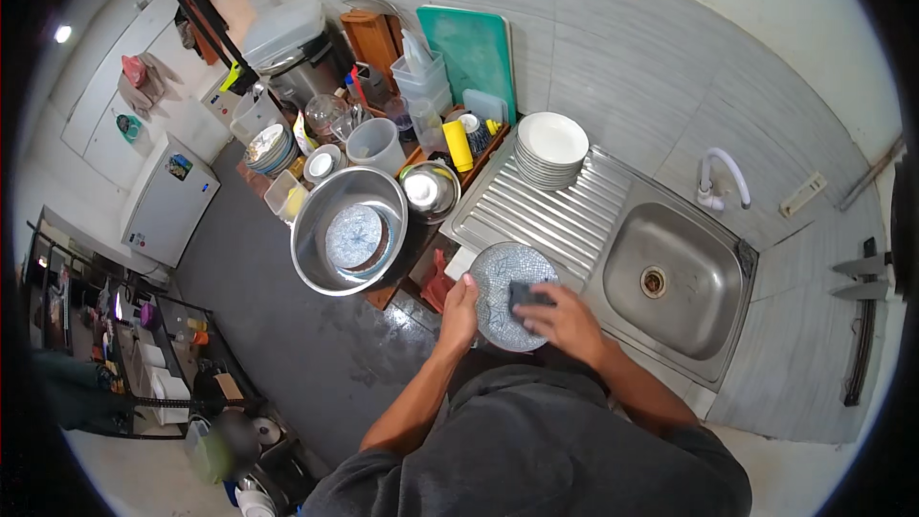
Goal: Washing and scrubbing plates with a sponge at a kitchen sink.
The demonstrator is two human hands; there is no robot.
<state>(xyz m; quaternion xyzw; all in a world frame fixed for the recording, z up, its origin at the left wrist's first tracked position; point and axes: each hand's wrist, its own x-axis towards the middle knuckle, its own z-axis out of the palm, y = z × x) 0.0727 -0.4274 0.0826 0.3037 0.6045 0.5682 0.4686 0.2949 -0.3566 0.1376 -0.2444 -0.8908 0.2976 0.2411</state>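
A round plate with a grey-blue crackle pattern (495, 294) is held before my body, above the near edge of the sink unit. My left hand (459, 309) grips its left rim, thumb on top. On the plate's face, my right hand (563, 319) presses a dark scouring pad (528, 299) with its fingertips. To the left stands a large steel basin (305, 248), holding plates with a similar pattern (353, 235). A stack of white plates (553, 147) rests on the ribbed steel drainboard (495, 212). Right of that is the steel sink bowl (689, 266), under a white curved tap (725, 165).
A smaller steel bowl (431, 194) sits beside the basin. Behind are a yellow bottle (457, 146), a clear plastic tub (375, 146) and a green cutting board (467, 50) against the wall. Stacked plates (271, 151) stand farther left. Knives (861, 291) hang on the right wall.
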